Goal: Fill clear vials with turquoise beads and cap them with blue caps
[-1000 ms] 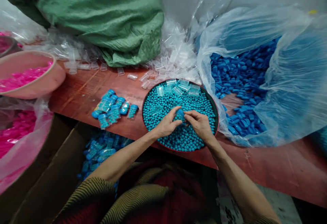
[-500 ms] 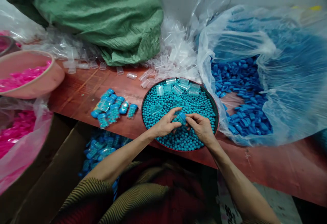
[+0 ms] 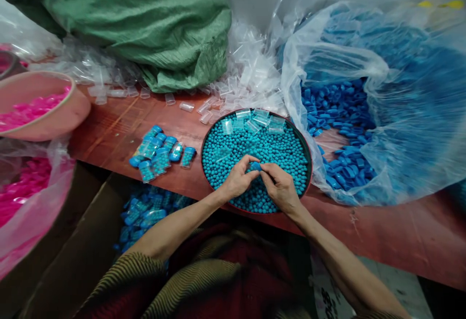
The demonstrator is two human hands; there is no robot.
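Observation:
Both hands meet over a round tray (image 3: 309, 176) filled with small blue beads (image 3: 269, 144). Between the thumb and fingers of my left hand (image 3: 237, 179) is a small container with a blue cap (image 3: 254, 166). My right hand (image 3: 281, 186) pinches at the cap from the other side; its thumb and forefinger touch it. Fingers hide most of the container. Several clear empty containers (image 3: 261, 119) lie on the beads at the tray's far side. Left of the tray, a cluster of filled, blue-capped containers (image 3: 160, 159) rests on the table.
A plastic bag (image 3: 411, 134) of blue caps (image 3: 345, 110) stands right of the tray. Clear containers (image 3: 247, 83) pile up behind it, beside a green sack (image 3: 153, 27). At left are a pink bowl (image 3: 74, 110) and an open box (image 3: 69, 241); more filled containers (image 3: 145, 212) lie below the table edge (image 3: 120, 161).
My right hand has shifted slightly left and its fingers have closed in on the capped container. The left fingers have drawn closer around it. The container now shows less.

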